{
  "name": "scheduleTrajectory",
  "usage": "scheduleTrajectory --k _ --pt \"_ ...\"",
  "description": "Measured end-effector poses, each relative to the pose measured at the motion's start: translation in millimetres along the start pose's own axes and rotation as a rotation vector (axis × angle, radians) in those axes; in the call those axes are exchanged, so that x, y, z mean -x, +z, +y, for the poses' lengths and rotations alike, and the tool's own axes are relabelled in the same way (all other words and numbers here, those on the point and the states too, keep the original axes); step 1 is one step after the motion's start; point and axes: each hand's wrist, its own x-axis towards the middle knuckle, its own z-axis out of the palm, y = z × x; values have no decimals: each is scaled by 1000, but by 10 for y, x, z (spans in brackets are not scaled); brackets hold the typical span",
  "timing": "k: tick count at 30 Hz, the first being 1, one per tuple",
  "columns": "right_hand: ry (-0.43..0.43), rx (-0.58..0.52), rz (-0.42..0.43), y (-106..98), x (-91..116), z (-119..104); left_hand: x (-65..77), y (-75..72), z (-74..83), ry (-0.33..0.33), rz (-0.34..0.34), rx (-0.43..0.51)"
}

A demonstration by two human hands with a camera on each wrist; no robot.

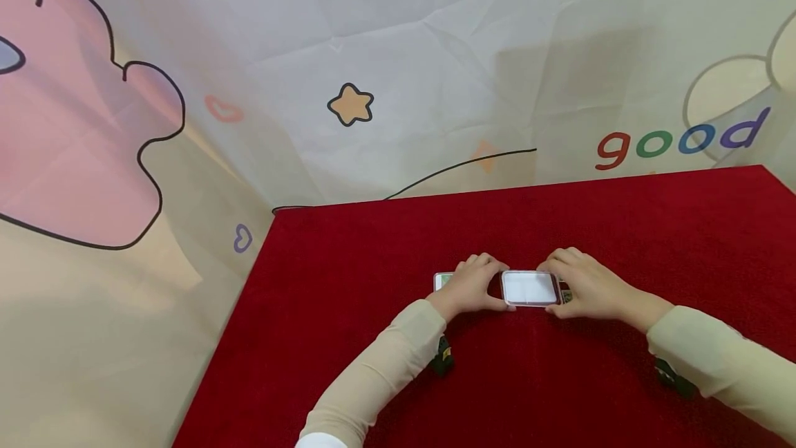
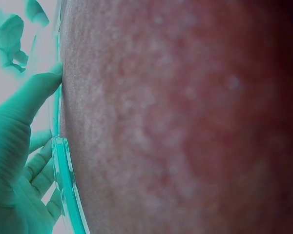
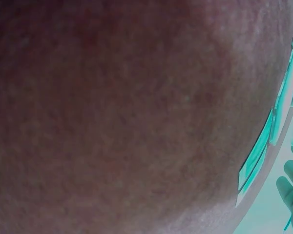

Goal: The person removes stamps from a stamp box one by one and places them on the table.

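A white rectangular case with a clear rim (image 1: 530, 288) lies on the red cloth between my hands in the head view. My left hand (image 1: 474, 285) holds its left end, thumb at the near edge and a finger at the far edge. At the opposite end my right hand (image 1: 587, 285) pinches it the same way. A second clear-edged case (image 1: 442, 279), with some green on it, shows partly from behind my left hand; its edge (image 2: 68, 185) stands close by the fingers in the left wrist view. Partly hidden by my right hand is a small dark patterned piece (image 1: 566, 294).
Red cloth (image 1: 348, 254) covers the table, which ends at a printed backdrop (image 1: 435, 33) behind and on the left. A dark device (image 1: 443, 357) hangs under the left wrist, another (image 1: 674, 377) under the right.
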Motion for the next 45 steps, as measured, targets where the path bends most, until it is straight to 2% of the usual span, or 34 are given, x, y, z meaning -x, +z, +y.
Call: scheduleTrajectory --k 6,19,36,45 --pt "43 -32 -47 -16 -23 28 -8 -11 -6 6 -2 0" --pt "69 -63 -85 19 -61 32 11 -40 17 7 -25 -10" --pt "37 -51 -58 72 -83 70 14 -48 29 -10 -34 -11" --pt "50 -42 -71 88 -69 90 18 -62 50 -6 -43 -14"
